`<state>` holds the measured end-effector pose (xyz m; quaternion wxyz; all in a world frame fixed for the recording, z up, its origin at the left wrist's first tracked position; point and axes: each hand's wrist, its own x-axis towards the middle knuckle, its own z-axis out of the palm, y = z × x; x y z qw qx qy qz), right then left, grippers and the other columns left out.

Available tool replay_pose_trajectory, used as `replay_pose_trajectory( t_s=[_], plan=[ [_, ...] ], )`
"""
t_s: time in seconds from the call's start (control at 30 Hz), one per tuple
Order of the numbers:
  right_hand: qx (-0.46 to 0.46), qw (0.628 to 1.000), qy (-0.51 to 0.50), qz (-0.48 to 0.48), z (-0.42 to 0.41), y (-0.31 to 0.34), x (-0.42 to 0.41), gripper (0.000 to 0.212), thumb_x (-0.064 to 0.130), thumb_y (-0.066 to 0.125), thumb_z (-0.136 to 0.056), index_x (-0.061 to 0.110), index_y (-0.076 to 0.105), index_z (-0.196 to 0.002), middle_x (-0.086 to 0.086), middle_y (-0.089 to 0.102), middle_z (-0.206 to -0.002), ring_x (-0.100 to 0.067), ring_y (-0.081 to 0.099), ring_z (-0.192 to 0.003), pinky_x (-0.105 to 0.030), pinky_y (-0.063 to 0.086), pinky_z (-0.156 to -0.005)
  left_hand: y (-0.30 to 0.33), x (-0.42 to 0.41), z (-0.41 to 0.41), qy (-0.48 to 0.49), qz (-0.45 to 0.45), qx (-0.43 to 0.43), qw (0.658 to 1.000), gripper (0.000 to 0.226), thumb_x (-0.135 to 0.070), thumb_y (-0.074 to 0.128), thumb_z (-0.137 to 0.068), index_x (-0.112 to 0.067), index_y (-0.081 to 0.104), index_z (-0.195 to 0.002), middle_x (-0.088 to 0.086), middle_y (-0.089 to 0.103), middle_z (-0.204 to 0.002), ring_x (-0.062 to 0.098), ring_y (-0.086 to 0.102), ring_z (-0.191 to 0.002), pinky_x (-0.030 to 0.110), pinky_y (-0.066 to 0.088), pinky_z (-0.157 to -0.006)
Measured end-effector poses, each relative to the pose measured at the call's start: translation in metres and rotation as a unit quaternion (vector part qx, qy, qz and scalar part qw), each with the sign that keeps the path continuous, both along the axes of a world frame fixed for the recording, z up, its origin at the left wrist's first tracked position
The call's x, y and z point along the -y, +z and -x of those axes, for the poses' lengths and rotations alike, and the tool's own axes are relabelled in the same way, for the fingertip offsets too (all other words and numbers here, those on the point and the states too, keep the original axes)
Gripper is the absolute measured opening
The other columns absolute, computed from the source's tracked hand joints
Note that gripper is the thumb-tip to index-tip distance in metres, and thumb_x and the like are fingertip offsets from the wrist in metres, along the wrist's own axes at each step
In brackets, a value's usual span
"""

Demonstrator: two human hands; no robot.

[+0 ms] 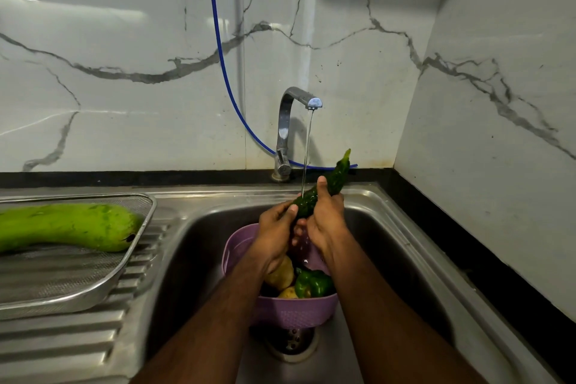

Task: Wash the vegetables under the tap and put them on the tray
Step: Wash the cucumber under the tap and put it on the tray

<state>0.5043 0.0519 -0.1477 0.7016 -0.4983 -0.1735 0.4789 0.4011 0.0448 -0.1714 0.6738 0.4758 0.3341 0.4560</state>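
A dark green bitter gourd (338, 176) is tilted up to the right under the running tap (299, 100); the thin stream lands on its lower part. My right hand (327, 218) grips its middle and my left hand (276, 227) holds its lower end. Below them a purple basket (296, 312) stands in the sink and holds potatoes (280, 274) and a green capsicum (313, 284). On the left drainboard a steel mesh tray (62, 293) carries a large pale green bottle gourd (68, 224).
The steel sink (383, 246) has its drain (291, 343) just in front of the basket. A blue hose (218, 40) runs down the marble wall behind the tap. A black counter edge (467, 246) borders the sink on the right.
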Motion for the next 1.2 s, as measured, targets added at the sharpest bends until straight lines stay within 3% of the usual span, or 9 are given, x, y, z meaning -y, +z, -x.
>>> replay_pose_trajectory(
  t_s=[0.13, 0.23, 0.37, 0.47, 0.7, 0.87, 1.0, 1.07, 1.2],
  plan=[
    [-0.063, 0.998, -0.009, -0.023, -0.006, -0.002, -0.004, 0.05, 0.045, 0.056, -0.102, 0.014, 0.039, -0.137, -0.021, 0.063, -0.115, -0.037, 0.068, -0.085, -0.039, 0.054, -0.055, 0.001, -0.001, -0.003, 0.072, -0.029, 0.0, 0.997, 0.02, -0.01, 0.059, -0.098, -0.007, 0.069, -0.115, 0.012, 0.071, -0.077, 0.014, 0.062, -0.057, 0.025, 0.051, -0.052],
    [-0.104, 0.993, -0.03, -0.047, -0.009, -0.003, -0.006, 0.051, 0.039, 0.057, -0.103, 0.008, 0.042, -0.141, -0.025, 0.063, -0.127, -0.041, 0.066, -0.108, -0.055, 0.059, -0.081, 0.0, -0.004, -0.008, 0.117, -0.046, -0.013, 0.992, 0.02, -0.008, 0.066, -0.093, -0.005, 0.071, -0.112, 0.012, 0.077, -0.089, 0.019, 0.071, -0.07, 0.028, 0.058, -0.062],
    [-0.144, 0.987, -0.04, -0.061, -0.017, -0.002, -0.005, 0.051, 0.034, 0.057, -0.104, 0.006, 0.042, -0.144, -0.022, 0.061, -0.127, -0.038, 0.064, -0.108, -0.057, 0.056, -0.089, 0.002, -0.006, -0.009, 0.088, -0.033, 0.03, 0.995, 0.03, 0.004, 0.059, -0.094, -0.004, 0.066, -0.122, 0.015, 0.074, -0.106, 0.022, 0.074, -0.086, 0.032, 0.061, -0.081],
    [-0.15, 0.986, -0.031, -0.06, -0.018, -0.004, -0.003, 0.053, 0.032, 0.06, -0.102, 0.006, 0.042, -0.144, -0.024, 0.063, -0.128, -0.039, 0.065, -0.112, -0.06, 0.053, -0.099, 0.004, -0.004, -0.009, 0.084, -0.043, 0.038, 0.995, 0.031, 0.006, 0.059, -0.093, -0.003, 0.067, -0.121, 0.013, 0.073, -0.106, 0.02, 0.073, -0.083, 0.031, 0.061, -0.08],
    [-0.072, 0.997, -0.008, -0.041, -0.012, -0.008, -0.002, 0.068, 0.019, 0.076, -0.091, 0.012, 0.039, -0.147, -0.02, 0.064, -0.128, -0.036, 0.068, -0.111, -0.056, 0.059, -0.091, 0.0, -0.007, 0.004, 0.107, -0.084, -0.006, 0.991, 0.02, -0.007, 0.076, -0.083, -0.007, 0.073, -0.103, 0.011, 0.077, -0.087, 0.024, 0.072, -0.075, 0.036, 0.061, -0.075],
    [-0.069, 0.995, 0.066, -0.03, -0.002, -0.007, 0.005, 0.042, 0.01, 0.065, -0.098, 0.007, 0.047, -0.136, -0.025, 0.066, -0.123, -0.036, 0.072, -0.096, -0.048, 0.063, -0.067, -0.005, -0.01, 0.007, 0.127, -0.136, -0.097, 0.978, 0.019, -0.01, 0.071, -0.089, -0.013, 0.073, -0.108, 0.002, 0.076, -0.092, 0.011, 0.07, -0.077, 0.027, 0.06, -0.072],
    [-0.036, 0.991, 0.126, -0.021, 0.005, -0.01, 0.011, 0.042, -0.005, 0.063, -0.095, -0.002, 0.052, -0.135, -0.024, 0.069, -0.114, -0.034, 0.073, -0.097, -0.038, 0.063, -0.066, -0.01, -0.012, 0.011, 0.079, -0.206, -0.189, 0.957, 0.026, -0.019, 0.074, -0.086, -0.024, 0.07, -0.112, -0.01, 0.074, -0.096, 0.002, 0.069, -0.09, 0.022, 0.056, -0.078],
    [-0.018, 0.988, 0.149, -0.029, 0.009, -0.012, 0.01, 0.047, -0.007, 0.064, -0.092, -0.001, 0.05, -0.137, -0.024, 0.069, -0.114, -0.038, 0.071, -0.104, -0.042, 0.062, -0.07, -0.012, -0.015, 0.015, 0.065, -0.17, -0.167, 0.969, 0.027, -0.019, 0.074, -0.086, -0.017, 0.072, -0.112, 0.0, 0.076, -0.094, 0.013, 0.071, -0.08, 0.028, 0.057, -0.067],
    [-0.003, 0.988, 0.152, -0.022, 0.015, -0.009, 0.012, 0.033, 0.01, 0.07, -0.094, 0.005, 0.055, -0.124, -0.018, 0.07, -0.095, -0.029, 0.073, -0.076, -0.041, 0.059, -0.054, -0.01, -0.014, 0.027, -0.033, -0.014, -0.015, 0.999, 0.015, -0.013, 0.06, -0.096, 0.0, 0.067, -0.101, 0.016, 0.059, -0.077, 0.013, 0.043, -0.05, 0.019, 0.031, -0.039]
  ],
)
